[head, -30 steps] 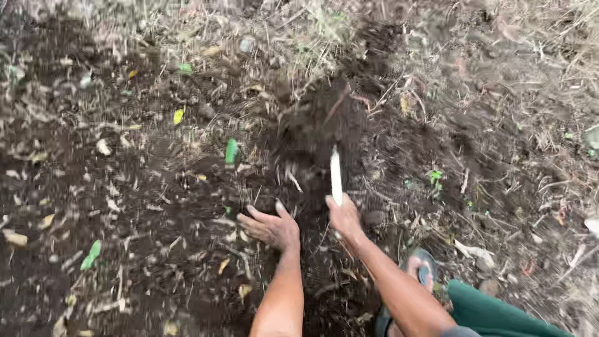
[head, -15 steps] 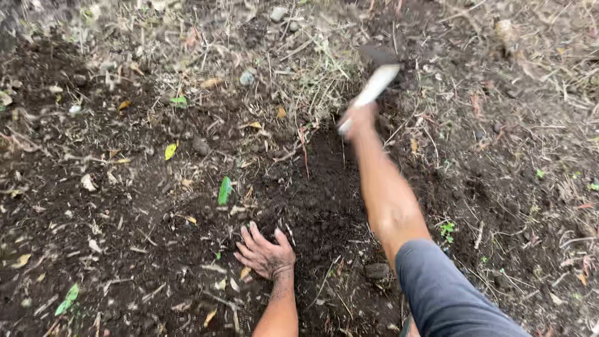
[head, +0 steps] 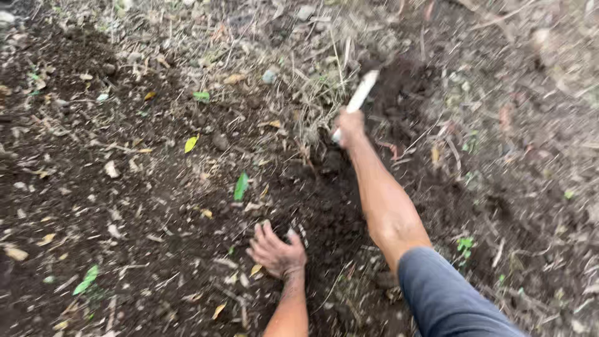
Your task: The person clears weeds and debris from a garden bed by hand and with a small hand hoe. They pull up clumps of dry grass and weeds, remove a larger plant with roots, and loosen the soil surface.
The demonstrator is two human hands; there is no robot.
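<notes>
My right hand [head: 349,125] is stretched far forward and grips the pale wooden handle of a digging tool [head: 362,93]. The tool's dark head is blurred against the soil at the far end. My left hand [head: 276,251] lies flat on the dark loose soil [head: 324,206] close to me, fingers spread, holding nothing. A patch of freshly turned earth runs between the two hands.
Dry grass stalks and twigs [head: 312,56] cover the ground at the back. Scattered leaves lie about, among them a green leaf [head: 241,186] and a yellow leaf [head: 190,143]. Small stones [head: 268,76] dot the soil. A tiny green seedling [head: 465,245] grows at the right.
My right arm has swung from near my body far forward with the tool, then drawn it slightly back. My left hand has stayed pressed on the soil.
</notes>
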